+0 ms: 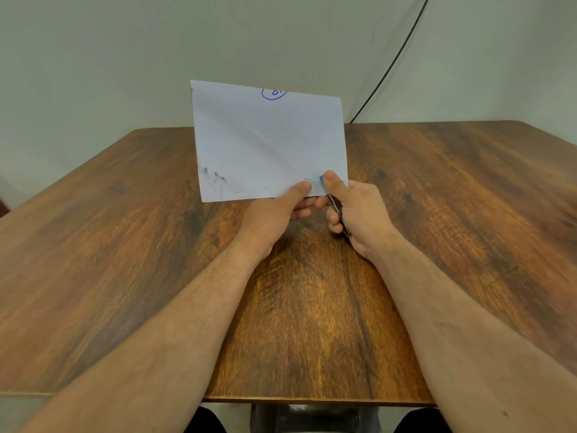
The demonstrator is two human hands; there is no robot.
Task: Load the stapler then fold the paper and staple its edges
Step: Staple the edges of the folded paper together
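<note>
The biggest risk here is a staple landing in skin instead of paper. The left hand (274, 210) pinches the paper (270, 142) at its lower edge, thumb on the near face and the other fingers behind, and that thumb sits just beside the blue nose of the stapler (334, 201). If the stapler is squeezed while the thumb is that close, or if the sheet slides sideways, the thumb could be caught. A second risk is a bad staple: the paper is held up in the air above the desk (125, 245) with nothing firm behind it, so the layers could shift against each other and the staple could catch only one of them or go in crooked. The stapler could also bite too close to the corner and tear out.

The right hand (356, 214) is curled round the stapler, thumb pressing on top near the blue tip; most of the tool is hidden in the grip, so I cannot tell whether it is fully squeezed.

The paper is white, apparently folded (the far edge cuts through a blue pen circle), and stands nearly upright, slightly tilted. Its lower left corner is torn and ragged, and short marks that may be staples run along the lower edge.
</note>
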